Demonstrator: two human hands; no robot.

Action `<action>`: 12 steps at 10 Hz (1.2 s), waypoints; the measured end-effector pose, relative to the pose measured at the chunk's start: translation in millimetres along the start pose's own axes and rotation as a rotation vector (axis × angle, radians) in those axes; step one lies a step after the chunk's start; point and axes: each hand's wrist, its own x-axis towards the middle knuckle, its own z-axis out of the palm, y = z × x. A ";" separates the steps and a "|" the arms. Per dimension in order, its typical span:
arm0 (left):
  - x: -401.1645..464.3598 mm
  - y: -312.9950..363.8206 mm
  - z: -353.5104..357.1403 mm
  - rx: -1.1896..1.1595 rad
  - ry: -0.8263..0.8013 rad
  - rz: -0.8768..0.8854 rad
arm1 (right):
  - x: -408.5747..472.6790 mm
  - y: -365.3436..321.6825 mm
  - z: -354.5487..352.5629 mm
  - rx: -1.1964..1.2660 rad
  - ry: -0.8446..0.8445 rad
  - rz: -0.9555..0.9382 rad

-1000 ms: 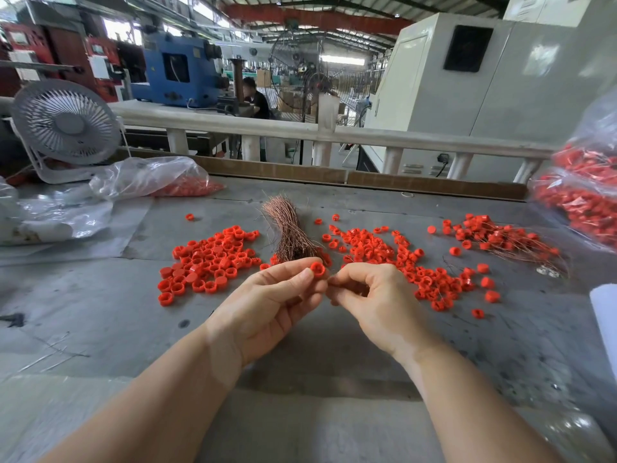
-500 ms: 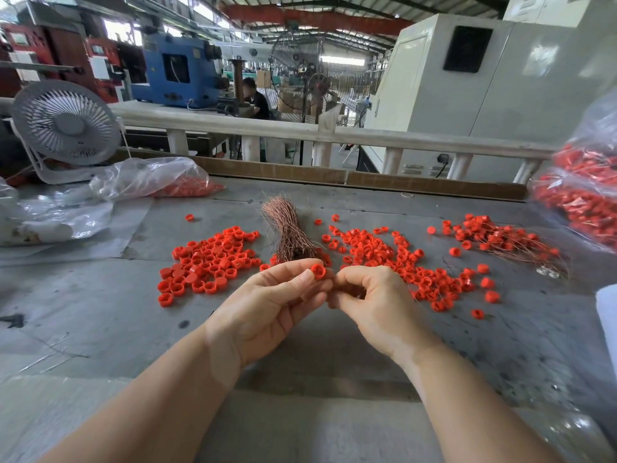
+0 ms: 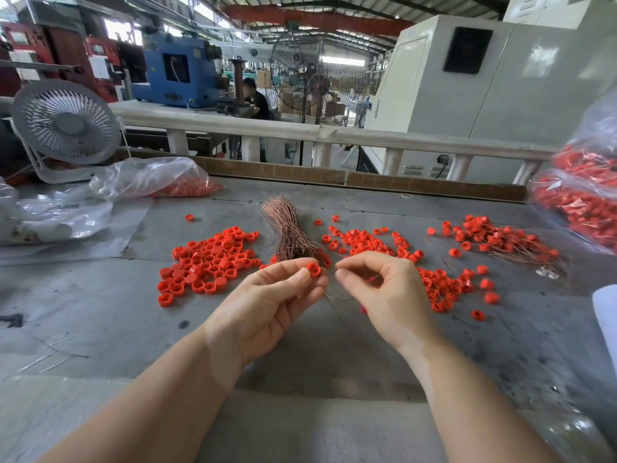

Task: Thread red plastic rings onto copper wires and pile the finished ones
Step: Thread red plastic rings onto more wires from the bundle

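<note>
**Mia:** What is the left hand [image 3: 267, 302] doing?

**Ben:** It pinches one red ring [image 3: 313, 269] between thumb and first finger. The other fingers curl under it.

**Mia:** And the right hand [image 3: 384, 295]?

**Ben:** Its thumb and first finger are nipped together just beside the ring. I think it has the end of a thin copper wire [image 3: 337, 298], but the wire is too fine to be sure. A bit of it sags between the two hands.

**Mia:** Where are the other things?

**Ben:** All on the worktop [image 3: 100, 315]. A heap of loose rings [image 3: 210, 259] sits left of the middle. The bundle of wires [image 3: 288, 233] lies in the middle, toward the far edge. More rings [image 3: 437, 282] are scattered just right of it. The finished pile [image 3: 500, 238] is near the far right corner.

**Mia:** Is the ring hard to hold?

**Ben:** It looks tiny, light and smooth, so it could pop out. Best to hold it by its round sides and keep the hole clear.

**Mia:** And the wire?

**Ben:** It looks soft and bendy. Hold it close to the tip, or it will likely flop away from the hole.
</note>
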 end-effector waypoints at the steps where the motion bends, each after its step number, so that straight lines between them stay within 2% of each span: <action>1: 2.0 -1.8 -2.0 0.016 0.015 0.008 | 5.9 6.1 -11.3 -0.104 0.227 0.111; 2: 2.9 -2.7 -3.6 0.033 0.015 0.014 | 8.6 11.8 -23.5 -0.305 0.368 0.261; 4: 3.1 -4.6 -3.4 0.063 0.020 0.012 | 4.1 15.7 -24.6 -0.634 0.234 0.417; 7: 1.6 -5.3 -1.9 0.101 0.002 0.007 | 2.3 22.4 -21.2 -0.914 0.058 0.398; 9: -0.4 -5.1 0.0 0.106 0.000 0.003 | 1.0 21.6 -20.5 -0.925 0.063 0.291; 10: -0.8 -4.5 0.3 0.105 0.003 0.001 | 1.5 20.8 -18.5 -0.796 0.096 0.234; 11: -1.0 -4.6 0.9 0.105 0.007 -0.001 | 2.6 16.3 -15.3 -0.473 0.121 0.215; 12: -1.0 -4.8 1.1 0.107 0.008 -0.001 | 1.8 9.5 -8.1 -0.297 0.074 0.140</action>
